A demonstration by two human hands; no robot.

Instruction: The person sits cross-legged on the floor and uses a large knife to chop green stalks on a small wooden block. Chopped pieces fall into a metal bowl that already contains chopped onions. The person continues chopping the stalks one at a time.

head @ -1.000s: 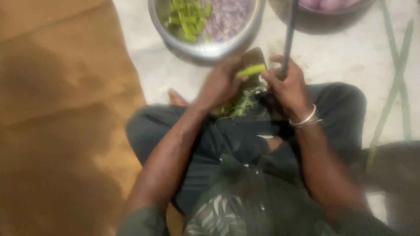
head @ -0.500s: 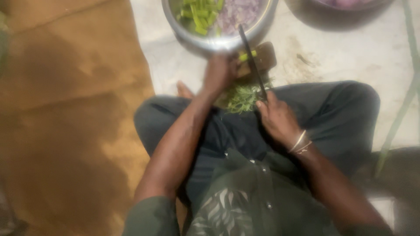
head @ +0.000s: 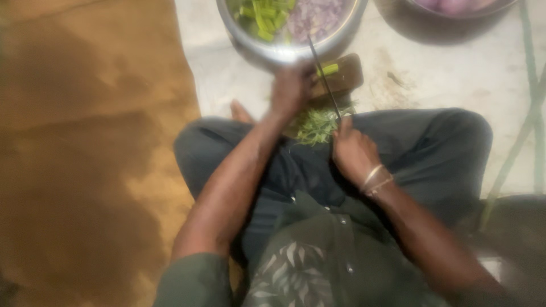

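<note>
Shirt (head: 318, 267), dark green with a pale leaf print, is seen nearest the camera; crossed legs in dark trousers (head: 432, 142) lie just beyond it.

Landmark: wooden cutting board (head: 347, 77), set on the floor just past the knees.

- Right hand (head: 354, 152): closed around the handle of a knife (head: 325, 79), on the near side of the board. Thin bangles (head: 375, 179) are worn at the wrist. The blade is angled up and away across the board, its tip reaching the rim of the steel bowl (head: 284, 52).
- Left hand (head: 293, 91): curled down at the board's left end, fingers pressed on green vegetable stalks (head: 329, 69). Grip detail is blurred; contact is visible, exact finger spread cannot be told.
- Chopped greens (head: 318, 124): heaped at the board's near edge, touching the trousers, between the two hands.
- Bare toes (head: 242, 111) are visible left of the board.
- The steel bowl is placed just behind the board, loaded with cut green pieces (head: 264, 14) on its left and chopped purple onion (head: 315, 14) on its right.
- Second vessel (head: 455, 7) is placed behind and right of the board, cropped by the frame.
- Brown mat (head: 91, 153) is spread well left of the board.
</note>
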